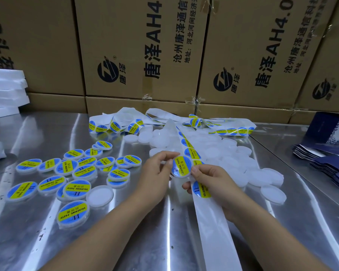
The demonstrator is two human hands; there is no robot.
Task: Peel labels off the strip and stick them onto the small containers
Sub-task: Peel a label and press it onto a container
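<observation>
My left hand (157,173) pinches a small round white container (181,166) by its left rim, held upright above the table. A blue and yellow label covers its face. My right hand (209,180) presses a thumb on the label's right edge, and its fingers also hold the white label strip (213,227), which runs from the table's near edge under that hand up to a tangled heap (164,120) at the back. One label (201,189) on the strip sits just under my right thumb. Several labelled containers (74,173) lie at the left. Unlabelled white containers (233,153) are piled at the right.
The work surface is a shiny metal table (125,241). Cardboard boxes (145,55) form a wall behind it. White foam sheets (6,90) are stacked at the far left. Dark blue folded cartons (329,163) lie at the right edge. One unlabelled container (99,195) sits among the labelled ones.
</observation>
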